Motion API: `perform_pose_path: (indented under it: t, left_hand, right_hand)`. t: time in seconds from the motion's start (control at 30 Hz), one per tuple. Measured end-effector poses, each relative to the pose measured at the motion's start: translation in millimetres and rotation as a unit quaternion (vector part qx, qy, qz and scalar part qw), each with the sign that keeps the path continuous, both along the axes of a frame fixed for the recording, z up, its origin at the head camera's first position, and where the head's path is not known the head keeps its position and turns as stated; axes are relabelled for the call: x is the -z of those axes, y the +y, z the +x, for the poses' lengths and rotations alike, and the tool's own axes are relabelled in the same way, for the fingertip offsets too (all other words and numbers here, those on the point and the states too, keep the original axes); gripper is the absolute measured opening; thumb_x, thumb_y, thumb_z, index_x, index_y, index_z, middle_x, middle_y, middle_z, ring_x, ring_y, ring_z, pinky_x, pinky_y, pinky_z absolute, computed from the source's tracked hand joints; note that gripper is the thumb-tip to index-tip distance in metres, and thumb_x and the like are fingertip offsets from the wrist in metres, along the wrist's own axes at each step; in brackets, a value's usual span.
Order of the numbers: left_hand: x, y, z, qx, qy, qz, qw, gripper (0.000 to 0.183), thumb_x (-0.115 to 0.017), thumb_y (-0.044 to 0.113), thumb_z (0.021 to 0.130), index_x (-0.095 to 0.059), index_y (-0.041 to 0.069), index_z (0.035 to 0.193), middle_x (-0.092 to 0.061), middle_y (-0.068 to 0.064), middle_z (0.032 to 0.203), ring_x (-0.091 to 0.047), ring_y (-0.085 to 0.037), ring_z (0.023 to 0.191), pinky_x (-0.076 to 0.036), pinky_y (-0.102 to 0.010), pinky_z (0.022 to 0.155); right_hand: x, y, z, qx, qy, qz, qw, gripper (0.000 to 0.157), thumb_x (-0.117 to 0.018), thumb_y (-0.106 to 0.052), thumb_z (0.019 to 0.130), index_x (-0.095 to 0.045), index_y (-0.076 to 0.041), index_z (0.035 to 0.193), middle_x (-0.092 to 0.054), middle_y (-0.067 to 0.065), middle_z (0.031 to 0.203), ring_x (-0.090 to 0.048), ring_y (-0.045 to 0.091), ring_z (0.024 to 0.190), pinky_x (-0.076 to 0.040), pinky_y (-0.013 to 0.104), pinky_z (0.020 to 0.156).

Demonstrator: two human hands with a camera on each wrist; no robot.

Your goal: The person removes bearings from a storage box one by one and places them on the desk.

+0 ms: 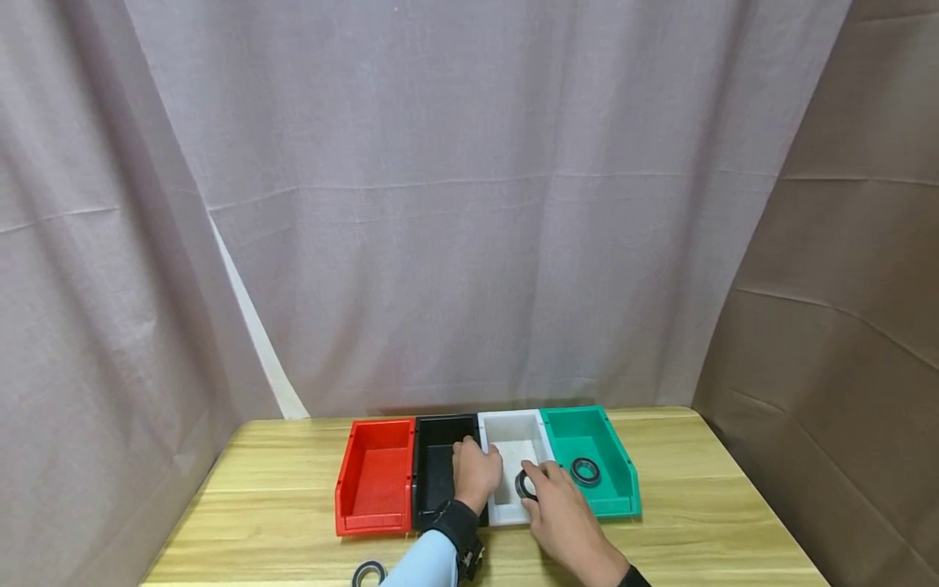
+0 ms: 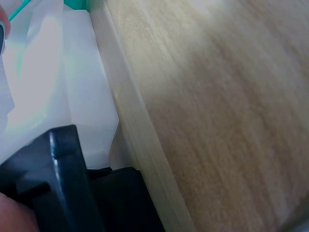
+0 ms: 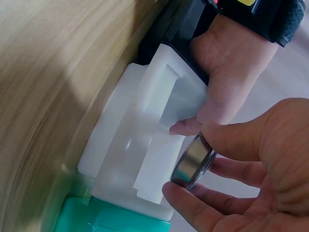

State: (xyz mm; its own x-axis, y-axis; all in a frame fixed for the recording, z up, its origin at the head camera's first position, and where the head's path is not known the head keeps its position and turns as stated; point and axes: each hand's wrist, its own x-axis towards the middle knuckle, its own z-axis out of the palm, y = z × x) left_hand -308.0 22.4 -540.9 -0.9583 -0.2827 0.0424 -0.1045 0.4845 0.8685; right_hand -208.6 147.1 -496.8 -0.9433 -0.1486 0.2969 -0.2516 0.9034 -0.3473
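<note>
My right hand pinches a ring-shaped ball bearing between thumb and fingertips, its dark rim and shiny metal side showing, over the front part of the white bin. My left hand straddles the wall between the black bin and the white one. Its thumb points into the white bin, while the other fingers reach into the black bin; their tips are hidden, so their hold on the wall is unclear. Inside the green bin lies another bearing. A further bearing rests on the table near my left sleeve.
A red bin stands at the left end of the row, side by side with the others. The bins sit on a light wood-grain table. Grey curtains hang behind the table, and a brown one hangs on the right.
</note>
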Motion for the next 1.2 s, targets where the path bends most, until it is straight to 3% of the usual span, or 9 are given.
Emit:
perform_pose_path:
  t: [0.47,0.67,0.9,1.07,1.2]
  left_hand:
    - [-0.9,-0.8,1.1,0.001,0.0,-0.007,1.0,0.05,-0.067,0.019,0.1,-0.058,-0.016,0.133,-0.061,-0.027,0.118,-0.063,-0.042,0.111,-0.055,-0.06,0.102]
    - [-1.2,-1.2,3.7,0.004,0.012,-0.005,0.9999,0.05,-0.066,0.018,0.099,-0.058,-0.017,0.133,-0.06,-0.03,0.118,-0.063,-0.047,0.114,-0.054,-0.062,0.103]
    - [5.2,-1.9,0.5,0.004,0.026,-0.012,0.9996,0.05,-0.065,0.023,0.1,-0.06,-0.015,0.132,-0.061,-0.029,0.117,-0.063,-0.047,0.111,-0.054,-0.062,0.099]
    - [1.5,-2.2,2.4,0.004,0.017,0.009,0.9998,0.051,-0.065,0.017,0.098,-0.057,-0.018,0.134,-0.059,-0.032,0.12,-0.061,-0.049,0.115,-0.052,-0.064,0.104]
    - [5.7,-2.6,-0.2,0.004,0.021,-0.003,0.9998,0.051,-0.065,0.019,0.099,-0.058,-0.017,0.134,-0.06,-0.03,0.119,-0.062,-0.048,0.113,-0.054,-0.063,0.101]
  right_hand:
    - [-2.4,-3.7,2.2,-0.01,0.001,0.002,1.0,0.043,-0.082,-0.011,0.09,-0.072,-0.003,0.131,-0.068,0.009,0.113,-0.064,0.025,0.107,-0.058,0.047,0.093]
    - [0.4,-3.0,3.0,-0.011,0.015,0.005,1.0,0.043,-0.083,-0.01,0.089,-0.071,-0.003,0.13,-0.067,0.008,0.112,-0.065,0.025,0.106,-0.057,0.047,0.094]
    - [0.0,-1.5,4.6,-0.016,0.024,0.012,1.0,0.042,-0.083,-0.01,0.088,-0.072,-0.003,0.128,-0.067,0.009,0.11,-0.065,0.026,0.106,-0.057,0.047,0.094]
    - [-2.4,-0.8,7.2,-0.021,0.002,0.014,1.0,0.042,-0.082,-0.012,0.09,-0.072,-0.003,0.13,-0.067,0.009,0.111,-0.065,0.026,0.106,-0.057,0.049,0.094]
    - [-2.9,0.6,10.0,-0.021,-0.017,0.01,1.0,0.042,-0.081,-0.013,0.091,-0.071,-0.004,0.131,-0.067,0.009,0.112,-0.065,0.026,0.106,-0.057,0.049,0.095]
